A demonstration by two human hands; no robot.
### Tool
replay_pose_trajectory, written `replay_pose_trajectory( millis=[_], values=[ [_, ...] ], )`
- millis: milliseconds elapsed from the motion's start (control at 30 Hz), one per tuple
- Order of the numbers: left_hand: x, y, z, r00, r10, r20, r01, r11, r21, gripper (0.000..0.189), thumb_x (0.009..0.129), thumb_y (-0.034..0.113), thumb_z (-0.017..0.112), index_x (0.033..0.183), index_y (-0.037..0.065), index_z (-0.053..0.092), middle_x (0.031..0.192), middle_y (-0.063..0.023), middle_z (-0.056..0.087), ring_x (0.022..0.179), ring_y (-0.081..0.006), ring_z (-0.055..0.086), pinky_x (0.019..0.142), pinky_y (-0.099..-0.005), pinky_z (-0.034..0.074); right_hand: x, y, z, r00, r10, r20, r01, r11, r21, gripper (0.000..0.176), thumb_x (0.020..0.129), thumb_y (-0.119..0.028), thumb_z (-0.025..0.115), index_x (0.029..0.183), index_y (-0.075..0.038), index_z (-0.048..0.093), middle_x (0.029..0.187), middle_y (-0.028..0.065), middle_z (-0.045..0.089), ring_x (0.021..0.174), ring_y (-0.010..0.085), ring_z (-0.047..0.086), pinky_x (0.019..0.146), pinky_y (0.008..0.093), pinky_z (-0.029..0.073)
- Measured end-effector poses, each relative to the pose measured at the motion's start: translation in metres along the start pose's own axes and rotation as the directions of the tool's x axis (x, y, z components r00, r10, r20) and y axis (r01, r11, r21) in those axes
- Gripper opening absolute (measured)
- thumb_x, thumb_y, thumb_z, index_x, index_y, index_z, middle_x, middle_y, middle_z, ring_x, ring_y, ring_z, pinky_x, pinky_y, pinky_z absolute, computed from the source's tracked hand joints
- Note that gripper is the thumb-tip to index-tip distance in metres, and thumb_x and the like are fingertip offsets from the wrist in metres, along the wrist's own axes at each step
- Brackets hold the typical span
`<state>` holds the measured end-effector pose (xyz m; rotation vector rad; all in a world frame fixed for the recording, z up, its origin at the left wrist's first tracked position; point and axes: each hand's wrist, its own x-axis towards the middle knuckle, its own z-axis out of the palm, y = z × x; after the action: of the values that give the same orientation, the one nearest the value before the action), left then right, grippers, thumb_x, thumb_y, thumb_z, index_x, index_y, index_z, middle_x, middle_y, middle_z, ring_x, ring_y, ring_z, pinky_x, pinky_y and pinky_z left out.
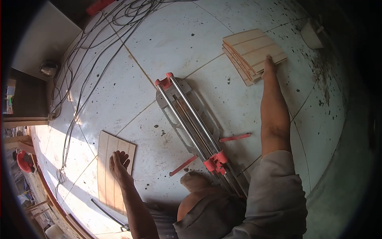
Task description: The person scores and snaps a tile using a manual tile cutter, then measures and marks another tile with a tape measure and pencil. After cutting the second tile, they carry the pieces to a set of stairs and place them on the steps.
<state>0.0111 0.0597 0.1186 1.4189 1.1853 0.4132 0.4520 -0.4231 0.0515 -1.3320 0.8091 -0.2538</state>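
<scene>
Over at the right, my right hand [269,67] grips the near edge of a wood-look tile [254,44], the top one of a fanned stack. Its thumb lies on the upper face, and the other fingers are mostly hidden. My left hand [121,164] hovers over or rests against a long striped tile [106,153] on the floor at the left; contact cannot be made out. Its fingers are loosely bent and apart, with nothing held. Between my arms lies a tile cutter [187,115] with two shiny rails and red end pieces, no tile visible on it.
Red support arms [234,137] stick out from the cutter's sides. Long dark cables [85,79] trail across the floor [167,51] at the upper left. A pale container [311,36] stands at the far right, and a dark curved bar [107,213] lies at the lower left.
</scene>
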Motion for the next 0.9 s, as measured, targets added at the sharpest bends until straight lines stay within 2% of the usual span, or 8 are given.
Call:
replay_pose_trajectory(
  millis=[67,200,333,467,633,733,800,900],
  values=[
    [-0.001,-0.003,0.007,0.999,0.019,0.034,-0.020,0.999,0.041,0.044,0.091,0.044,0.053,0.105,0.003,0.059,0.095,-0.0104,0.065,0.085,-0.0190,0.063,0.075,-0.0337,0.048,-0.024,-0.021,0.002,0.995,0.097,-0.009,-0.087,0.851,-0.518,0.059,0.086,-0.037,0.057,0.131,-0.001,0.041,0.116,0.0186,0.057,0.095,0.0341,0.060,0.078,0.0430,0.053],
    [-0.003,-0.011,0.005,1.000,-0.013,0.004,0.013,0.998,0.057,0.044,0.091,0.044,0.053,0.105,0.003,0.059,0.095,-0.0104,0.065,0.084,-0.0191,0.063,0.074,-0.0333,0.048,-0.009,-0.033,0.005,0.980,0.168,0.108,-0.067,0.787,-0.613,0.056,0.086,-0.033,0.057,0.129,0.000,0.041,0.105,0.0226,0.060,0.082,0.0342,0.063,0.070,0.0385,0.056],
    [0.000,-0.020,-0.008,0.999,0.018,-0.040,-0.016,0.999,0.038,0.043,0.091,0.042,0.054,0.105,0.002,0.059,0.094,-0.0106,0.065,0.083,-0.0191,0.063,0.072,-0.0322,0.049,-0.030,-0.081,0.035,0.955,0.029,0.295,0.185,0.718,-0.671,0.053,0.086,-0.029,0.057,0.121,0.008,0.045,0.099,0.0254,0.061,0.078,0.0336,0.065,0.065,0.0371,0.057],
    [-0.001,-0.025,-0.050,0.994,0.027,-0.102,-0.030,0.999,-0.020,0.043,0.091,0.040,0.055,0.107,0.000,0.058,0.099,-0.0138,0.065,0.087,-0.0217,0.063,0.075,-0.0346,0.050,-0.090,-0.066,0.054,0.829,-0.125,0.544,0.466,0.693,-0.550,0.058,0.087,-0.037,0.056,0.123,0.008,0.048,0.108,0.0250,0.059,0.095,0.0320,0.063,0.081,0.0365,0.053],
    [-0.005,-0.034,-0.119,0.975,0.090,-0.203,-0.068,0.992,0.111,0.039,0.091,0.036,0.056,0.106,0.000,0.059,0.097,-0.0133,0.065,0.086,-0.0206,0.063,0.074,-0.0334,0.048,-0.209,0.007,0.047,0.675,0.051,0.736,0.488,0.717,-0.497,0.049,0.087,-0.039,0.056,0.104,0.007,0.058,0.091,0.0193,0.063,0.075,0.0231,0.065,0.067,0.0301,0.053],
    [0.002,-0.067,-0.183,0.932,0.139,-0.335,-0.090,0.984,0.156,0.036,0.089,0.034,0.057,0.102,0.000,0.060,0.092,-0.0109,0.065,0.083,-0.0179,0.062,0.074,-0.0323,0.046,-0.284,0.037,0.050,0.612,0.011,0.791,0.563,0.696,-0.445,0.040,0.088,-0.035,0.054,0.100,0.004,0.059,0.084,0.0133,0.064,0.068,0.0167,0.062,0.063,0.0272,0.050],
    [0.002,-0.091,-0.226,0.862,0.210,-0.462,-0.097,0.962,0.256,0.034,0.089,0.030,0.058,0.095,-0.003,0.062,0.083,-0.0111,0.064,0.078,-0.0173,0.060,0.074,-0.0311,0.047,-0.326,0.055,0.055,0.509,-0.134,0.850,0.734,0.583,-0.348,0.030,0.089,-0.028,0.054,0.098,-0.001,0.061,0.080,0.0082,0.064,0.066,0.0120,0.060,0.061,0.0265,0.049],
    [-0.010,-0.131,-0.281,0.799,0.206,-0.565,-0.020,0.948,0.318,0.033,0.088,0.029,0.059,0.097,-0.002,0.063,0.087,-0.0137,0.065,0.081,-0.0217,0.061,0.076,-0.0333,0.047,-0.377,0.082,0.056,0.340,-0.114,0.934,0.808,0.544,-0.227,0.023,0.088,-0.024,0.057,0.097,-0.003,0.061,0.077,0.0069,0.064,0.066,0.0124,0.061,0.062,0.0278,0.048]
  ],
)
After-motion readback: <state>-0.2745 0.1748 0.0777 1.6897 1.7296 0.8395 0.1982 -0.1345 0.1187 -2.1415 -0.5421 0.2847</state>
